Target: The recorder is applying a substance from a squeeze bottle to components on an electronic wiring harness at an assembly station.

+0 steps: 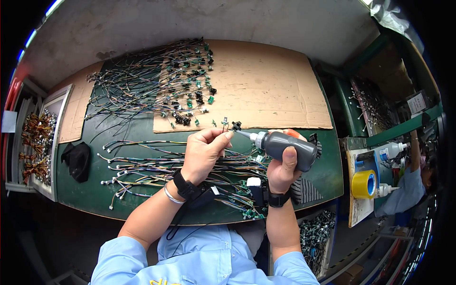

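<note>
My left hand is closed, with thumb and forefinger pinching a wire harness just below its small green circuit board. A small black plastic part sits right beside that board. My right hand is wrapped round a dark grey squeeze bottle, tilted so that its thin nozzle points left. The nozzle tip is close to the black part; whether they touch I cannot tell. Beneath my hands lie several multicoloured wire harnesses with white connectors at their left ends.
Many more harnesses with green and black ends lie at the back, partly on a cardboard sheet. A black cloth rests at the left. Yellow tape and white bottles stand at the right, where another person is partly visible.
</note>
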### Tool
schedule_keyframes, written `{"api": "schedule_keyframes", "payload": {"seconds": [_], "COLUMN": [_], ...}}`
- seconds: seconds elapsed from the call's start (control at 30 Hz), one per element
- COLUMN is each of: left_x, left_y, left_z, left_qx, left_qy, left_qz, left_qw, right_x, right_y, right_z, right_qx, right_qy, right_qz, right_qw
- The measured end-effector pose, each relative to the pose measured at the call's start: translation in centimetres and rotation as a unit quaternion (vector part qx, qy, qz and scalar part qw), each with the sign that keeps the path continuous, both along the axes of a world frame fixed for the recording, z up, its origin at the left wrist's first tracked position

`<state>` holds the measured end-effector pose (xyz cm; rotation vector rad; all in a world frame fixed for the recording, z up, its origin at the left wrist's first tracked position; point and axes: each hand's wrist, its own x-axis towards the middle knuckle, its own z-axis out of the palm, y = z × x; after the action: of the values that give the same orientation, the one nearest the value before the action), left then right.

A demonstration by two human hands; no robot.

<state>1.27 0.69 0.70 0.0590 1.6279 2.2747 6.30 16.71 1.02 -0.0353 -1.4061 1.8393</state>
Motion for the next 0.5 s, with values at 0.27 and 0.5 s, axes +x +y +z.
{"api": "schedule_keyframes", "payload": {"seconds": [0.27,0.5], "left_x": [-0.03,0.14], "left_y": [-0.03,0.19], "left_z": [-0.04,-0.11], "left_qx": [-0.01,-0.018], "left_qy": [0.009,0.014], "left_qz": [-0.004,-0.009], "left_qw": [1.0,1.0], "right_x": [-0.08,-0.17], "right_y": [0.18,0.05], "right_z": [-0.08,0.27], "right_qx": [-0.008,-0.013], "right_qy": [0.008,0.014], "right_qz": [0.006,0.007], "right_qw": [1.0,1.0]}}
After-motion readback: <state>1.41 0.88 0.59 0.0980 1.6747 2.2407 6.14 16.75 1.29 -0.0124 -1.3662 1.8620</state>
